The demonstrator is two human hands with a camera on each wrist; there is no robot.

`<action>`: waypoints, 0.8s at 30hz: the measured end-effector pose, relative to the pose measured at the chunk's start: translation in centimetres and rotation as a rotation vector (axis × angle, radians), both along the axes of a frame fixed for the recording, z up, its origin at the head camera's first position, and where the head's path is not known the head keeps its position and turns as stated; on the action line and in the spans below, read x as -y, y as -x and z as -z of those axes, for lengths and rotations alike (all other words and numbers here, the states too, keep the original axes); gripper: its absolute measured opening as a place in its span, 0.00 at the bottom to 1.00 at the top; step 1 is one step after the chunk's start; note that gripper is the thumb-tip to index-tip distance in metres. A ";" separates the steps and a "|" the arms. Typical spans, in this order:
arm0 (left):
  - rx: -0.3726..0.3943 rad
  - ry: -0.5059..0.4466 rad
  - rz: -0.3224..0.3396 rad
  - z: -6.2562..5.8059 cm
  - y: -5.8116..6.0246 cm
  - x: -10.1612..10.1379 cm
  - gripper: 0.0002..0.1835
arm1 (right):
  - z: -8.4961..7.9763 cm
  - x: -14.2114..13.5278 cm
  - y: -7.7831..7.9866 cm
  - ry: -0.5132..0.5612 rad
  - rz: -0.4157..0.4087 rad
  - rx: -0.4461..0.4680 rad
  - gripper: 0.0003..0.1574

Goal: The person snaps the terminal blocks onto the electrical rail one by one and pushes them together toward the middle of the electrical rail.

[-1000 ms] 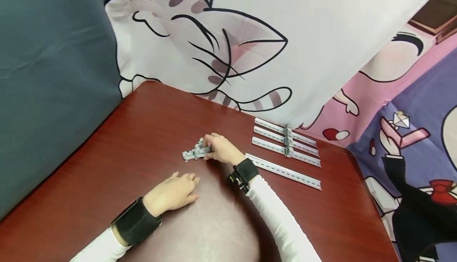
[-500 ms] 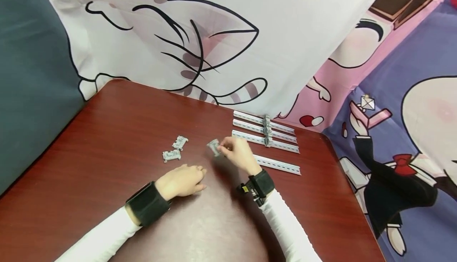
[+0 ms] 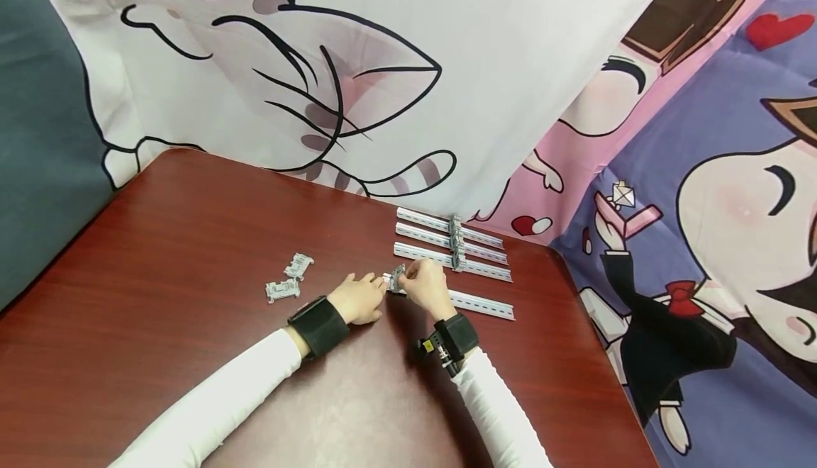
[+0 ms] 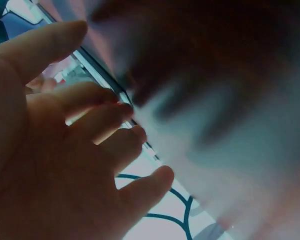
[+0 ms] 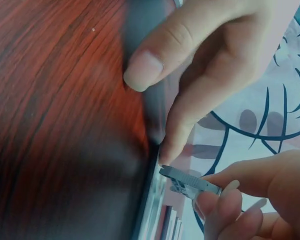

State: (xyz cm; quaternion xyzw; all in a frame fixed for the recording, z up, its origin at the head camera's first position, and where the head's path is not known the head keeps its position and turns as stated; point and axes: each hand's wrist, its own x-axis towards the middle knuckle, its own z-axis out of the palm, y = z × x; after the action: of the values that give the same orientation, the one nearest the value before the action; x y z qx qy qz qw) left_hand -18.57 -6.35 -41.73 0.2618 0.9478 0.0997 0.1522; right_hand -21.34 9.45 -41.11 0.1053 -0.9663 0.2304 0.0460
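Observation:
My right hand (image 3: 426,287) pinches a grey DIN-rail terminal block (image 3: 396,279) between thumb and fingers, over the left end of the nearest slotted metal DIN rail (image 3: 481,304). In the right wrist view the block (image 5: 190,181) is tilted, close to the rail (image 5: 152,205); whether it touches is unclear. Beside that rail end lies my left hand (image 3: 359,299), fingers stretched out, one fingertip at or very near the rail. The left wrist view shows this hand (image 4: 75,135) with its fingers spread, and the rail is hard to make out there. Two more terminal blocks (image 3: 283,290) (image 3: 298,266) lie to the left.
Three parallel DIN rails (image 3: 421,250) lie behind the nearest one, with a row of grey terminal blocks (image 3: 456,244) across them. The brown table (image 3: 210,241) meets a printed cloth (image 3: 498,64) along its back and right edges.
My right hand has lifted one terminal block from the group and carried it right to the nearest rail. My left hand has moved forward and right to the rail's end. The head view has shifted.

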 end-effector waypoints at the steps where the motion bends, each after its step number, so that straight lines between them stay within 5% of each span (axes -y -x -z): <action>1: 0.011 0.006 -0.013 0.2 -0.1 -0.1 0.33 | 0.2 0.1 0.0 0.001 0.007 0.014 0.08; 13: 0.012 -0.036 -0.053 0.5 -0.8 -0.2 0.31 | 1.6 1.3 0.6 -0.047 -0.020 0.147 0.15; 19: 0.032 -0.053 -0.069 0.4 -0.9 -0.3 0.31 | 0.4 1.6 1.6 -0.106 -0.048 0.373 0.19; 24: 0.043 -0.032 -0.075 -0.1 -1.2 -0.3 0.32 | -1.3 2.3 1.1 -0.140 -0.074 0.450 0.18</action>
State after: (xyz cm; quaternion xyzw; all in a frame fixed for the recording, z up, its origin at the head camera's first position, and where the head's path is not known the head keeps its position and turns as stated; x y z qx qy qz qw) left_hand -17.37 -6.07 -41.59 0.2264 0.9517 0.1260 0.1645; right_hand -22.42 7.14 -39.85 0.0894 -0.9613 0.1821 -0.1864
